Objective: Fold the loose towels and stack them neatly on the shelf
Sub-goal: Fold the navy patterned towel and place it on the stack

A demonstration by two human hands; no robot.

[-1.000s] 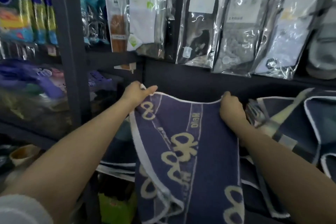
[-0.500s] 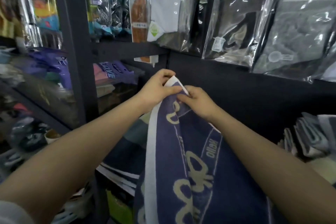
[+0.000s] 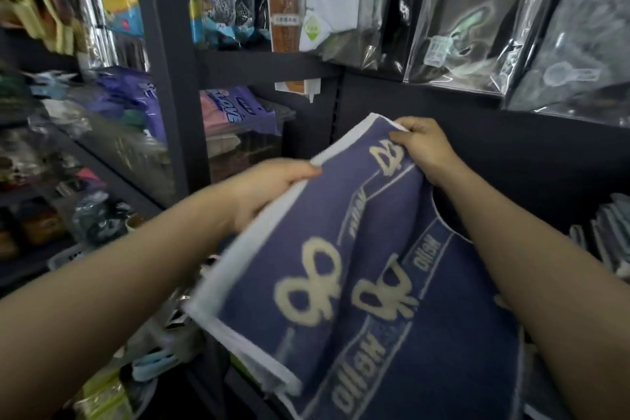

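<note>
Both hands gripping one blue towel [image 3: 358, 283]: left hand [image 3: 269, 187] pinching its white edge, right hand [image 3: 422, 150] clutching the top corner; bagged goods [image 3: 477, 20] hanging above.

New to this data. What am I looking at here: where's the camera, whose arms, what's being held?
There is no robot here: a person works with bare hands, and the single wide-angle camera sits on their head, looking forward and down, so the two arms enter from the bottom of the picture. Both hands hold one blue towel with a white border and cream patterns. The left hand grips its white edge partway down; the right hand pinches the top corner. The towel hangs doubled over in the air, not lying on any surface. Behind stand dark shop shelves with hanging plastic packets. More folded towels show at the right edge.
</note>
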